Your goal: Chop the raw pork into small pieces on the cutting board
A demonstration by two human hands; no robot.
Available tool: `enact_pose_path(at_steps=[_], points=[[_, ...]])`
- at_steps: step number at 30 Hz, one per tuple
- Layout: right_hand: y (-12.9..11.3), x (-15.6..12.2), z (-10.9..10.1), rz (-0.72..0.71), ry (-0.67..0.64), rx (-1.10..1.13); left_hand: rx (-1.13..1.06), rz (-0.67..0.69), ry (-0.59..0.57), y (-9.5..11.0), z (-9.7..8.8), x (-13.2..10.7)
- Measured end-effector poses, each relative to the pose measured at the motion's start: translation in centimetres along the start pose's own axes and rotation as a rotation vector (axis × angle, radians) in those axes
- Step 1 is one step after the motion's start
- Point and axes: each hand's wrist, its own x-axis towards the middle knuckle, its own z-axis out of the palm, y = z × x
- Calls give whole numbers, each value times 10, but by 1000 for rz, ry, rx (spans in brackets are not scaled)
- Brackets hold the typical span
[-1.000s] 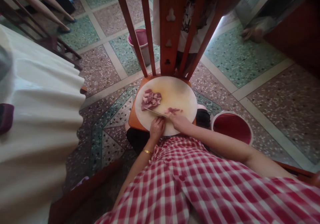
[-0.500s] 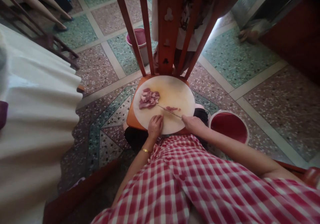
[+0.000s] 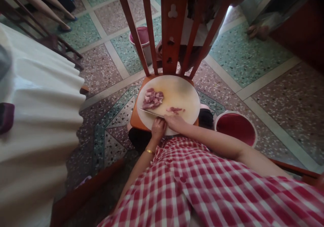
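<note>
A round pale cutting board (image 3: 182, 92) lies on the seat of an orange wooden chair (image 3: 173, 24). On its left part sits a heap of cut raw meat (image 3: 152, 98), and a small meat piece (image 3: 175, 110) lies near the middle. My right hand (image 3: 174, 120) is closed on the handle of a knife (image 3: 149, 112), whose blade points left, just below the meat heap. My left hand (image 3: 158, 128) rests curled at the board's near edge, right beside the knife hand; what it holds, if anything, is hidden.
A red round basin (image 3: 236, 127) stands on the tiled floor right of the chair. A pink bucket (image 3: 142, 39) is behind the chair back. A white cloth-covered table (image 3: 37, 112) fills the left. Another person's feet (image 3: 60, 23) show at top left.
My right hand has moved left along the board's near edge with the knife, so the blade now points left under the meat heap instead of slanting through the middle. My left hand stayed put.
</note>
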Motion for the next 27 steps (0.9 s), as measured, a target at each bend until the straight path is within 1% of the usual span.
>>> enact_pose_path(at_steps=[2,4,5,8,10,12,13,14,16,19,22,24,25,27], points=[[6,-7,1,-3,-7,0,-1,-14,-2,0,1,0],[21,-24,4,25,-35,-13,-36,-27,0,-1,0,0],[30,-33,4,66,-57,-24,-63,-36,4,-2,-1,0],[53,-56,2,258,-117,-67,-142,-44,-8,-8,-10,0],[58,-62,-1,345,-113,-75,-150,15,-94,-13,-19,1],[55,-62,-3,340,-93,-41,-95,80,-207,-18,-27,2],[52,-61,-3,314,-81,-19,-49,83,-238,-19,-28,4],[47,-59,-3,291,-71,-3,3,56,-242,-19,-29,6],[39,-55,-3,259,-62,15,95,-58,-185,-15,-25,11],[31,-50,-4,248,-47,5,155,-225,-105,-6,-16,14],[26,-46,-4,228,-52,-15,167,-293,-74,2,-14,9],[23,-44,-3,203,-71,-26,162,-284,-26,3,-16,3],[21,-44,-2,189,-76,-32,144,-250,-2,2,-17,1],[18,-44,1,162,-81,-45,69,-132,13,-2,-17,-3]])
